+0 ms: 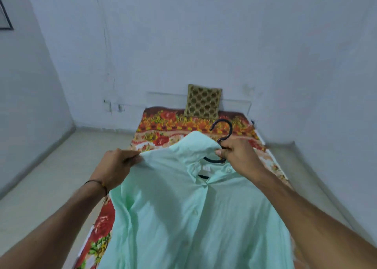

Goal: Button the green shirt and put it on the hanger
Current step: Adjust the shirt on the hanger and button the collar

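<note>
The pale green shirt [183,211] is held up over the bed, its front buttoned with the placket running down the middle. A black hanger [223,131] sits inside the collar, with its hook sticking up past the neck and a bit of its bar showing in the neck opening. My left hand [118,164] pinches the shirt's left shoulder. My right hand [237,155] grips the hanger's neck just below the hook, at the collar's right side. The rest of the hanger is hidden inside the shirt.
A bed with a red and orange floral cover [163,130] lies under the shirt. A patterned cushion [202,101] leans on the back wall. Pale floor [51,177] runs along the bed's left side, and white walls close in on the right.
</note>
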